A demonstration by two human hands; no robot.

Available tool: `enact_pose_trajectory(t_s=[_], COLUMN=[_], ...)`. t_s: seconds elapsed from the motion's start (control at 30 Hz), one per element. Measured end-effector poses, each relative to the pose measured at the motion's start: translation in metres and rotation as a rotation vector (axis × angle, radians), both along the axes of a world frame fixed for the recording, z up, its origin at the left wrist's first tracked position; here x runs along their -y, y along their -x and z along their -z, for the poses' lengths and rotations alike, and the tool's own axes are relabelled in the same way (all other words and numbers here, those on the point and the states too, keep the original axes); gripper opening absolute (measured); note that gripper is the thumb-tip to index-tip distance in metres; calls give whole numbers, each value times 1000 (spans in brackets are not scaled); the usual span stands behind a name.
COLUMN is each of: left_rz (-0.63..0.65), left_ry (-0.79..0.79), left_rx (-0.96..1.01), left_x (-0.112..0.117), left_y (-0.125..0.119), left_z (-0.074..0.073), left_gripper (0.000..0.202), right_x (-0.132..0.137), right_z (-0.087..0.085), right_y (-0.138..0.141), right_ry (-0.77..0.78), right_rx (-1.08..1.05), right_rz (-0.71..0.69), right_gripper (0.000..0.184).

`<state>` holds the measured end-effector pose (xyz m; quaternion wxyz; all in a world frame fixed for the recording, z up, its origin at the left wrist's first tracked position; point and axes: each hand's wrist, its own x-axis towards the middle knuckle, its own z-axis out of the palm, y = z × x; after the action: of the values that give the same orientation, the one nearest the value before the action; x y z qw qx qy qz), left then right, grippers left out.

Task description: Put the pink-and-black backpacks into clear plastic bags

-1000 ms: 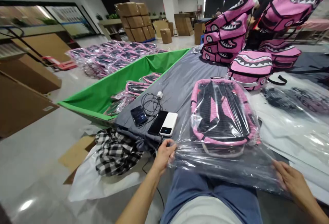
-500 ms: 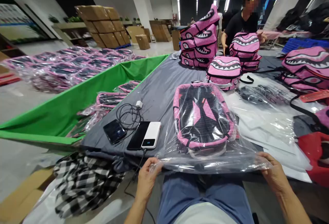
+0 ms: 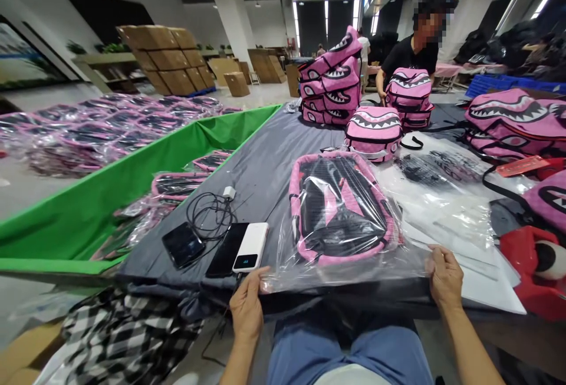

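Observation:
A pink and black backpack (image 3: 342,208) lies inside a clear plastic bag (image 3: 345,276) at the front of the grey-covered table (image 3: 272,155). My left hand (image 3: 248,302) pinches the bag's near left corner. At the near right corner, my right hand (image 3: 444,276) grips the same bag. Between my hands the film is stretched along the table's front edge. Left of the bag lie a white power bank (image 3: 250,246) and a black phone (image 3: 227,249).
Pink shark-mouth backpacks (image 3: 331,84) are stacked at the back, with a person (image 3: 413,49) behind others. A green-sided bin (image 3: 132,202) at left holds bagged backpacks. Flat plastic bags (image 3: 460,214) lie at right beside a red tape dispenser (image 3: 537,270). Checkered cloth (image 3: 132,338) hangs low at left.
The bag's near edge, with both my hands on it, has come slightly closer to the backpack, and the film lies flatter. The view has shifted a little. The person behind has moved an arm.

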<state>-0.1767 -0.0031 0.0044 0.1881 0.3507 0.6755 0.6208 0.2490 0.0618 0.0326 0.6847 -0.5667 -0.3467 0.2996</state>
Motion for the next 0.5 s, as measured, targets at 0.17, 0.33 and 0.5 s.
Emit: enact_pose_trajectory(t_s=[0.17,0.33,0.5], left_rz=[2,41,599], left_ry=[115,-31,-111], left_rx=[-142,-752,-942], left_x=[-14,-14,-36], left_y=[0,-50,-111], left_z=[-7,-39,-69], left_gripper=[62,47,48], right_x=[-8,-7,-5], right_z=[-6,-11,-14], right_y=[7,12,12], right_ry=[31,56,48], right_rx=[37,9,48], right_rz=[55,28,19], right_gripper=[59,57,55])
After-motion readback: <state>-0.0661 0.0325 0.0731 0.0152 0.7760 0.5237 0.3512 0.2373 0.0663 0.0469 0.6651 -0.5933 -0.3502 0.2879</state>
